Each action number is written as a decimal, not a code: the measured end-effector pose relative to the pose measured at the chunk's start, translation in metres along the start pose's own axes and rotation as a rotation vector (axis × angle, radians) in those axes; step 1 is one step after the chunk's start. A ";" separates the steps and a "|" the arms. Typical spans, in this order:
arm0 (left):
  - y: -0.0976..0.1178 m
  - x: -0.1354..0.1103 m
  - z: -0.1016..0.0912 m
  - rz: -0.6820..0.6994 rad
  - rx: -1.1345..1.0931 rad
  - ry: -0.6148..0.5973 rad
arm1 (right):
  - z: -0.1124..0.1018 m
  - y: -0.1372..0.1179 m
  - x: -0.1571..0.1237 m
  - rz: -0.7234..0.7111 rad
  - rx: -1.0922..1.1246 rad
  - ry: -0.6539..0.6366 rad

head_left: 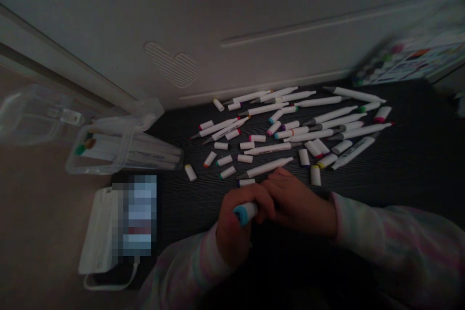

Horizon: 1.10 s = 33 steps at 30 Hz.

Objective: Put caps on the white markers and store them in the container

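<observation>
My left hand (235, 225) is closed around a white marker cap (247, 213) with a bright blue end, which points toward the lower left. Whether a marker body continues from the cap inside my fingers is hidden. Pressed against it, my right hand (292, 201) has its fingers curled in, and what they hold cannot be made out. Just beyond both hands lies an uncapped white marker (267, 168) with a grey tip end. A loose cap (247, 182) rests by my left knuckles.
Uncapped markers (308, 134) and loose caps (227, 172) are scattered over the dark table (196, 203). To the left lies an open clear case (127, 150) with markers inside. A phone (140, 215), white stand (100, 232) and cable (109, 286) sit nearer. A marker set (407, 65) stands back right.
</observation>
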State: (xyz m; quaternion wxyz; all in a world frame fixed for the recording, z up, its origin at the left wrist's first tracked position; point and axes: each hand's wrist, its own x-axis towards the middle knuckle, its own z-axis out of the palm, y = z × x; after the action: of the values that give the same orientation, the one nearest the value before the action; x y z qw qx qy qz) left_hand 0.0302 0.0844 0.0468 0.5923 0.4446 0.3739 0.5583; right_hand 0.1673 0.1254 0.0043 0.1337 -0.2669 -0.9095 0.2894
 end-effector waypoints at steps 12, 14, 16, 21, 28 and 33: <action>0.002 -0.001 0.001 -0.039 -0.001 -0.004 | 0.001 0.000 0.001 -0.002 0.012 -0.001; 0.002 -0.001 0.002 -0.037 -0.007 -0.001 | 0.001 0.001 0.001 0.002 0.015 -0.010; 0.001 0.000 0.002 -0.032 -0.005 0.000 | 0.000 0.000 0.001 0.004 0.022 -0.022; 0.000 -0.002 0.001 -0.044 0.034 0.013 | 0.000 0.000 0.000 0.001 0.011 -0.009; -0.001 -0.003 0.000 -0.058 0.031 0.024 | -0.001 0.000 0.000 -0.010 0.013 -0.014; -0.002 -0.005 -0.002 -0.067 0.001 0.013 | 0.001 0.000 0.000 0.001 0.005 -0.011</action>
State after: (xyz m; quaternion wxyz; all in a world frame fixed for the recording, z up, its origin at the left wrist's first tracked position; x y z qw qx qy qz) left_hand 0.0286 0.0801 0.0442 0.6080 0.4286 0.3928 0.5407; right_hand 0.1672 0.1250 0.0035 0.1294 -0.2656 -0.9092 0.2933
